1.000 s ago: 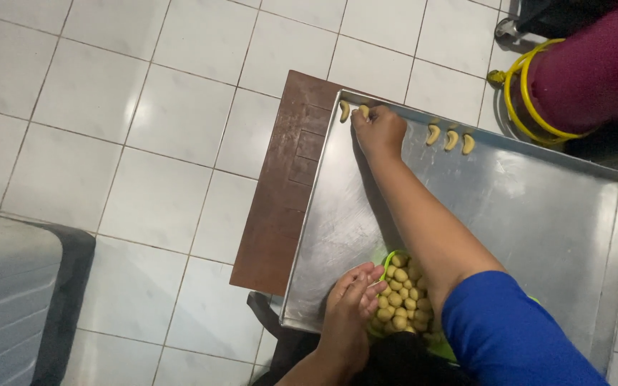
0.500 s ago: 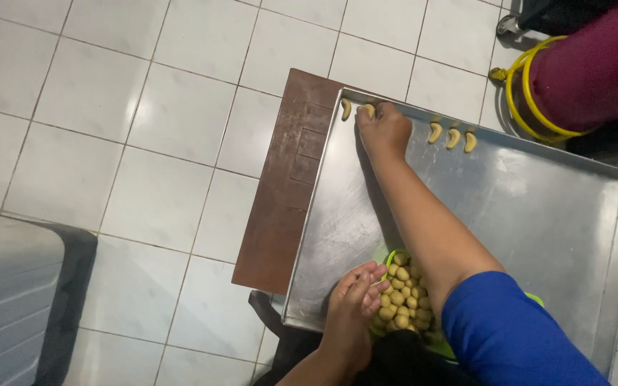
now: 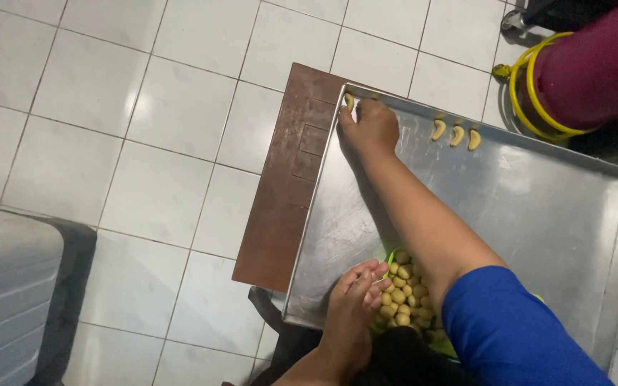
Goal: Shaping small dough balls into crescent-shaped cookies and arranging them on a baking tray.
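- It looks like a home kitchen or a small baking place, with the work done low over the floor;
- the floor [image 3: 144, 107] is of white square tiles with dark joints;
- a big metal baking tray [image 3: 538, 214] lies on a brown wooden board [image 3: 287, 186];
- small curved dough pieces [image 3: 455, 134] stand in a row along the tray's far edge;
- a green bowl of dough balls [image 3: 402, 297] sits at the near edge;
- a yellow hose [image 3: 531, 93] lies coiled nearby.
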